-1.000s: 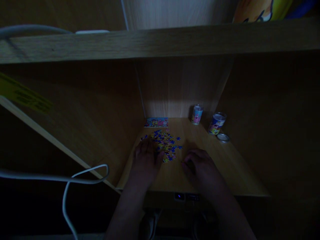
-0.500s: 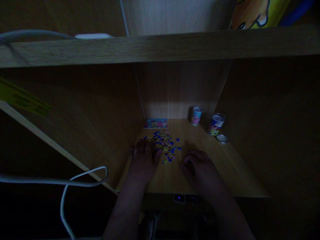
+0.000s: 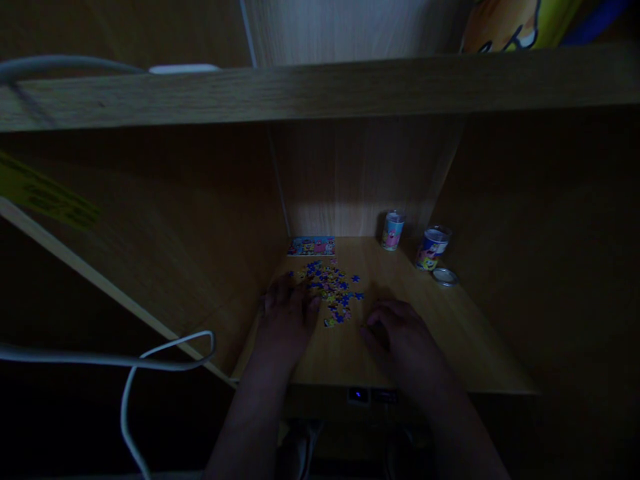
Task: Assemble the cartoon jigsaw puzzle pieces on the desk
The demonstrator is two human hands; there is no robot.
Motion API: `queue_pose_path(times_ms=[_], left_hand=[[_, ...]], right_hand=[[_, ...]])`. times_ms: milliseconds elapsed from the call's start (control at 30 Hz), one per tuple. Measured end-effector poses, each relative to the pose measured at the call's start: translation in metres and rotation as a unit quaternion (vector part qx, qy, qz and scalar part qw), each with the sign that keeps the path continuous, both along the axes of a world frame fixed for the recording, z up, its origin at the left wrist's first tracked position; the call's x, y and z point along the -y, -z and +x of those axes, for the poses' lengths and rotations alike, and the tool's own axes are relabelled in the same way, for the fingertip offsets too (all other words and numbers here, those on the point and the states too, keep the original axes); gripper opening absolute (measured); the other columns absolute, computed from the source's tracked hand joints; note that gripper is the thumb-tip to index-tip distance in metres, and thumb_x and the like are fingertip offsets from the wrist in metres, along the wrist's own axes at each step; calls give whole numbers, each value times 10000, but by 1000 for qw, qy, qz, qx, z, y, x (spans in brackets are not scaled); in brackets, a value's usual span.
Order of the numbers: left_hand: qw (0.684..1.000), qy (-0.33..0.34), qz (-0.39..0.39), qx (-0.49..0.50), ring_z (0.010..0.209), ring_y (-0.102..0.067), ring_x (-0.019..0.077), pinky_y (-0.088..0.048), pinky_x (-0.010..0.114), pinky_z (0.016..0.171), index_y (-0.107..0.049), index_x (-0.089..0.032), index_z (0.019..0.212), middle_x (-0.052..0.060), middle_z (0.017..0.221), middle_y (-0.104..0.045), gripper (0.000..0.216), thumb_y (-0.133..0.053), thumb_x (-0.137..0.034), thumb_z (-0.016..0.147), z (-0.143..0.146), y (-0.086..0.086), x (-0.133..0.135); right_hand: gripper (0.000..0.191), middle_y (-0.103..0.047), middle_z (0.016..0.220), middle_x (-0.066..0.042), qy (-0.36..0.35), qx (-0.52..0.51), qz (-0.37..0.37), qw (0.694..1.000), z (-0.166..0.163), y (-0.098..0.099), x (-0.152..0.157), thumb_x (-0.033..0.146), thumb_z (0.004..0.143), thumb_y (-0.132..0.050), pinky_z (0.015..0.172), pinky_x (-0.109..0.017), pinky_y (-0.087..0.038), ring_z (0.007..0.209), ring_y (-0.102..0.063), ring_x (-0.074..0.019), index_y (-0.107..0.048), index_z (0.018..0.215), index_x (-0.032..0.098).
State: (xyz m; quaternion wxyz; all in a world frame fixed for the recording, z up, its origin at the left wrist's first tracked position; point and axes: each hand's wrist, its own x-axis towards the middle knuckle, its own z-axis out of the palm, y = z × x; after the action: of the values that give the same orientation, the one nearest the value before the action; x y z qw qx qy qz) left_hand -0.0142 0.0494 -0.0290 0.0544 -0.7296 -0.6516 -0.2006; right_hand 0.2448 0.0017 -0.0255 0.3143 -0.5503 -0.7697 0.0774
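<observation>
At the lower middle of the frame, the left hand is resting palm down, its grip open and loosely spread, the fingertips reaching the left side of the scattered puzzle pieces; whether it is pressing on any of them is too dark to tell. Right of it, the right hand is curling its thumb toward its fingers, and I cannot tell whether that grip is pinching a small piece or nothing. The pieces are lying between the hands, just below the frame's centre, with one loose piece straying toward the lower edge of the spread.

Beyond them, a printed card is lying near the back of the surface. Right of centre, a smaller can and a larger can are standing upright, a round lid lying just beside the larger one.

The likeliest trouble is coming from the dim light: similar colours could be blending, leading to a wrong pick. A broad sweep of the left palm could be dragging pieces off the front edge, and a careless right elbow could be knocking the lid.
</observation>
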Motion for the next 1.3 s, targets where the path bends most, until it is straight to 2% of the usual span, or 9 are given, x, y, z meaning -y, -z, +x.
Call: queue_pose_path(times_ms=[67,233,400,500,733,833,933,1133,1300], left_hand=[[1000,-5,-13,-1,1614,-468,434,-396,694,1311,-651,-270,1580,165,1718,-572,482,-525,-492,1171,1,-3,2],[1000,14,-13,5,1525,-567,420,-452,658,1282,-716,-223,1525,191,1627,-651,449,-544,-428,1164,1,-10,2],[996,58,5,68,1372,-694,351,-539,538,1251,-802,-178,1374,179,1453,-752,365,-538,-286,1146,0,-15,0],[989,78,31,119,1349,-715,309,-574,468,1230,-780,-191,1393,147,1442,-757,365,-549,-187,1110,0,-16,1],[993,43,12,111,1366,-721,325,-578,495,1223,-770,-177,1388,142,1437,-790,495,-607,2,957,-4,-15,1],[995,53,-8,85,1371,-723,321,-574,501,1225,-796,-206,1372,115,1468,-789,506,-624,11,950,-4,-17,2],[996,62,-21,63,1350,-736,321,-570,505,1226,-821,-203,1323,115,1477,-788,410,-638,-42,993,-3,-19,3],[996,65,-5,67,1315,-754,320,-585,490,1204,-833,-189,1292,119,1415,-818,356,-603,-85,1042,-2,-17,1],[995,68,1,73,1332,-747,315,-576,498,1213,-791,-184,1399,137,1432,-806,414,-565,-92,1065,-3,-13,0]], right_hand=[[72,-776,1186,-98,-2,-2,-1,1000,0,0,0,260,1046,-733,1087,-543,-583,1163,-715,-315,-701,981,258],[67,-776,1177,-101,-3,-5,3,1000,1,1,1,254,1041,-719,1072,-553,-589,1162,-717,-324,-694,979,261],[70,-774,1159,-86,1,-2,5,1000,1,2,1,268,1041,-725,1070,-525,-584,1155,-726,-311,-690,980,270],[78,-767,1136,-82,2,5,4,1000,1,2,0,273,1037,-724,1048,-505,-584,1129,-727,-306,-691,967,271],[74,-767,1147,-91,1,14,-3,1000,0,-2,1,247,1049,-706,1055,-519,-579,1125,-720,-307,-685,979,255],[73,-769,1137,-83,-2,12,-8,1000,0,-4,1,236,1035,-723,1057,-529,-581,1118,-723,-307,-685,977,257],[79,-772,1126,-82,0,11,-10,1000,-1,-4,1,242,1041,-720,1048,-532,-587,1109,-727,-307,-691,969,257],[68,-771,1132,-93,7,7,-1,1000,-1,-1,1,252,1037,-725,1046,-539,-596,1121,-730,-315,-703,972,254],[75,-768,1126,-87,0,7,7,1000,0,0,1,251,1042,-715,1046,-529,-596,1100,-730,-304,-696,969,258]])
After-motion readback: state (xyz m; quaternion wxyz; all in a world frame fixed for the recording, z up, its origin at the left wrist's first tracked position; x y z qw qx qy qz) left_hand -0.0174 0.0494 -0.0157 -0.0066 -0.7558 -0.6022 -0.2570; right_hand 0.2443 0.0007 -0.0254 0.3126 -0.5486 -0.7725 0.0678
